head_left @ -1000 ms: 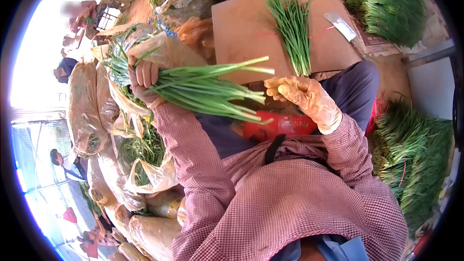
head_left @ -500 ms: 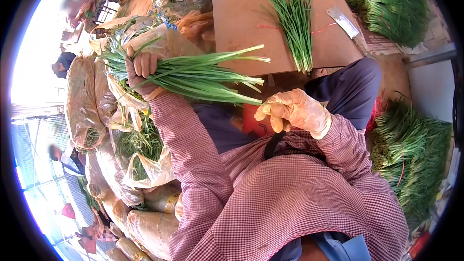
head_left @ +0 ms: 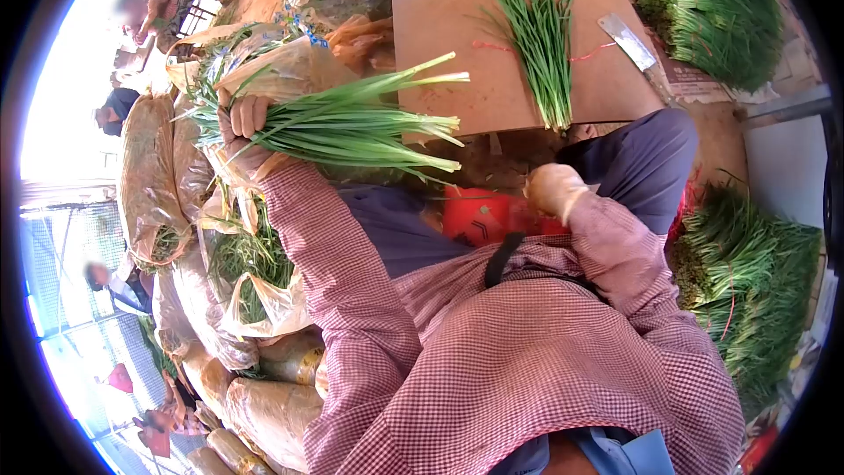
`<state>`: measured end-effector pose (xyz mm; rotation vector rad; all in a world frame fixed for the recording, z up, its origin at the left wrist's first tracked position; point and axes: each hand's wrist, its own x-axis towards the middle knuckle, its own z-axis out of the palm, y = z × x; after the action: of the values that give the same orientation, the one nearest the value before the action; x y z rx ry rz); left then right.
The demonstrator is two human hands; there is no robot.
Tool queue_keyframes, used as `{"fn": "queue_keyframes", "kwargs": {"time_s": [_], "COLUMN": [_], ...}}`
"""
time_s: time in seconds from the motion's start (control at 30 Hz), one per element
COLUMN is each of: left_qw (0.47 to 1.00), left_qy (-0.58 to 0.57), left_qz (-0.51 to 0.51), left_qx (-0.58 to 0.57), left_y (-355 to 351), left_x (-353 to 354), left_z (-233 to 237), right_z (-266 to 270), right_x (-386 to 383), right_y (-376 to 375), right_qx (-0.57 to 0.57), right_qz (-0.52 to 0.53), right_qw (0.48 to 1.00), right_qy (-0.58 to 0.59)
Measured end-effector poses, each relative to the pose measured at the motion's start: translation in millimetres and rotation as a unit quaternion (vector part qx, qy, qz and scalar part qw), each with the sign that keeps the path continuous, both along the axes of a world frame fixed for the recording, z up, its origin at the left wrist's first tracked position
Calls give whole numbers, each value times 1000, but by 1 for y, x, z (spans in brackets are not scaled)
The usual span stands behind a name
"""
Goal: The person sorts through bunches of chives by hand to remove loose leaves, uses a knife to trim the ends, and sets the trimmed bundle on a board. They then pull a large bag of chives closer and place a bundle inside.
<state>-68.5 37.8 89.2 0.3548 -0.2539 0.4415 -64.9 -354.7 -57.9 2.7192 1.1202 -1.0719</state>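
My left hand is wrapped round a loose bunch of garlic chives, holding it up sideways with the pale cut ends towards the right. My right hand, in a yellowish glove, is low over my lap, apart from the bunch. Its fingers look curled; a thin strand seems to run up to them, but what they hold is hidden. On the brown board in front, a second bunch of chives lies across a red tie. A cleaver rests on the board's right side.
Stacked chives stand at the far right and near right. Bulging plastic sacks crowd the left, with an open bag of greens beside my left arm. A red object is below my hands. Other people are at the far left.
My right hand has drawn away from the tips of the bunch, down towards my lap, and its fingers have curled in. My left hand with the chives has shifted slightly left.
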Motion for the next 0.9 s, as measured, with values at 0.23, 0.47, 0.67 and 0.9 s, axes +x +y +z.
{"fn": "queue_keyframes", "kwargs": {"time_s": [0.23,0.47,0.67,0.9], "left_qw": [996,994,999,994], "left_qy": [-64,-67,-45,-34], "left_qz": [-45,-77,-12,-41], "left_qx": [-38,-42,-24,-97], "left_y": [17,11,17,54], "left_x": [7,11,15,11], "left_z": [-13,-7,-13,-10], "right_z": [23,59,103,-23], "right_x": [-7,-13,-22,8], "right_y": [21,20,53,24], "right_qx": [69,570,524,175], "right_qz": [-166,-319,-255,-158], "right_qw": [984,613,743,963], "right_qy": [-22,445,330,133]}}
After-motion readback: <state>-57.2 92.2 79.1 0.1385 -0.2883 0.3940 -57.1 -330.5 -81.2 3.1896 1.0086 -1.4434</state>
